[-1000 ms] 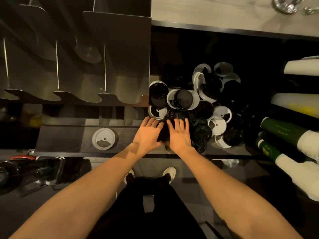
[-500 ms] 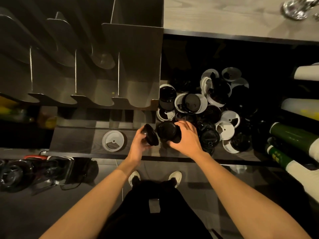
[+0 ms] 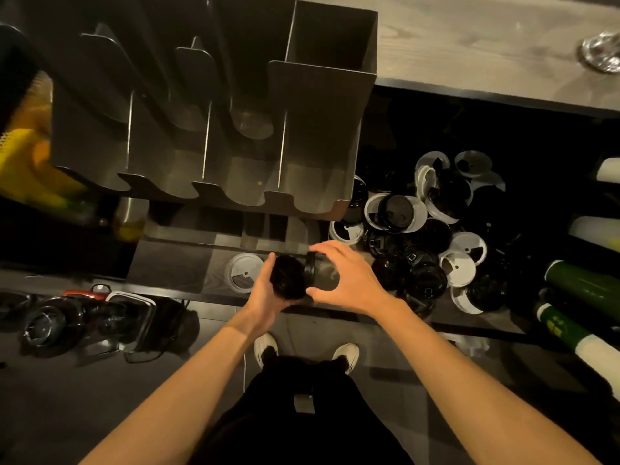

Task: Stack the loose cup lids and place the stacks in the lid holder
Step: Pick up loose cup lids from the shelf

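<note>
Lid holder [image 3: 315, 135]: slots showed no lids. Loose lids [image 3: 426, 260]: heaped just right of it, unsorted. Left hand [image 3: 268, 297]: fingers curled round a black lid [image 3: 288, 276]. Right hand [image 3: 349, 280]: pinched a second lid [image 3: 310, 268] edge-on, just beside the first. Stacking barely begun, I judged.

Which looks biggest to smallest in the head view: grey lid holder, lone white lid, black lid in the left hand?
1. Grey metal lid holder.
2. Unsure: lone white round plastic lid and black round lid in the left hand look alike; the black is held nearer.
</note>
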